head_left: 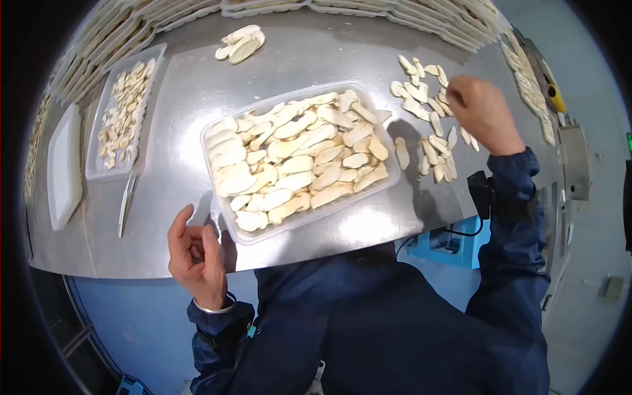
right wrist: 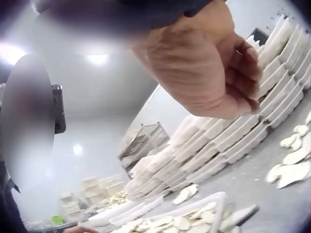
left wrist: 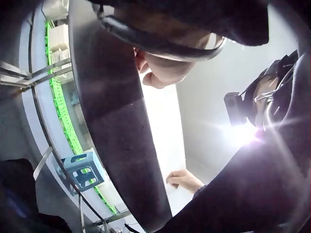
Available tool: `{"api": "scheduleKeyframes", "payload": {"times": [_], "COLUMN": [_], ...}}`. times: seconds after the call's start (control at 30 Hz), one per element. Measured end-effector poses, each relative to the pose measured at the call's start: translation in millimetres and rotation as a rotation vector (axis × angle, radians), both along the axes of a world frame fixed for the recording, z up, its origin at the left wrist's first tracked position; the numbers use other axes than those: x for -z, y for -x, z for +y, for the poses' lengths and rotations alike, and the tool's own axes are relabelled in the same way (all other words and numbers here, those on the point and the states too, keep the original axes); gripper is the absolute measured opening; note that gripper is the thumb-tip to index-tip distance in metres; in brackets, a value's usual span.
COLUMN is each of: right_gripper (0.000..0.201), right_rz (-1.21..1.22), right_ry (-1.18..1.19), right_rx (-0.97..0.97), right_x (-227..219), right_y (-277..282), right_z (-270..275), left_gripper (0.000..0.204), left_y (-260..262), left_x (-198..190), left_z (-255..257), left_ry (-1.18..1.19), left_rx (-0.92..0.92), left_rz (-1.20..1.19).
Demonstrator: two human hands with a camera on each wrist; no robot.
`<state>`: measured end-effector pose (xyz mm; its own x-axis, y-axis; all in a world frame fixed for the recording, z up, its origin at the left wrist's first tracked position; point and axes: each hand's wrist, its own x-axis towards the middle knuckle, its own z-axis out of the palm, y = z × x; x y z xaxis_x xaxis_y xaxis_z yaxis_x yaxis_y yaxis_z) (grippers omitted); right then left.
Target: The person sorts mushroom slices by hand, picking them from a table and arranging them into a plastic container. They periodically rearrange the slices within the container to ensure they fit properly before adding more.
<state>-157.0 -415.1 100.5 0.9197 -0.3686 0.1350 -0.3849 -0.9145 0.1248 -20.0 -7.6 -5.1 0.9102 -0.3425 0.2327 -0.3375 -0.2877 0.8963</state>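
Pale mushroom slices lie in overlapping rows in a clear plastic tray on the steel table. My left hand is beside the tray's near left corner, palm up with its fingers loosely bent and nothing in them. At the right, my right hand is over a spread of loose mushroom slices. In the right wrist view that hand has half-curled fingers, with no slice visible between them and the thumb.
A tray of smaller pieces, a white lid-like tray and a knife-like tool lie at the left. Several slices form a small heap at the back. Stacked filled trays line the far edge. A blue stool stands below.
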Motion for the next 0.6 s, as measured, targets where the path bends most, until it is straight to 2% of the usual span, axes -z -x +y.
{"api": "scheduleKeyframes", "payload": {"times": [0.03, 0.1, 0.13, 0.27, 0.47, 0.6], "right_gripper": [0.014, 0.015, 0.017, 0.024, 0.018, 0.010], "right_rz": [0.060, -0.010, -0.012, -0.067, -0.018, -0.053], "right_ry": [-0.042, -0.247, -0.275, -0.167, -0.143, -0.183], "right_rx": [0.000, 0.009, 0.041, -0.025, -0.049, -0.151], "right_x": [7.2, 20.3, 25.8, 44.7, 52.3, 49.1], "right_y": [5.8, 8.4, 7.3, 0.9, -5.4, -6.4], "right_z": [-2.3, 5.2, 7.8, 7.4, 5.3, 10.2], "left_gripper": [0.034, 0.034, 0.033, 0.033, 0.033, 0.033], "left_y": [0.6, 0.1, -0.5, -0.5, -0.7, -1.2], "left_x": [0.2, 1.0, 1.8, 0.8, 3.6, 4.3], "left_z": [-0.5, -1.5, -3.8, -5.6, -5.0, -4.7], "left_ry": [-0.006, -0.026, 0.011, -0.001, -0.017, 0.007], "left_rx": [-0.001, -0.007, -0.028, -0.026, -0.040, -0.027], "left_rz": [-0.009, -0.030, -0.042, -0.062, -0.060, -0.054]}}
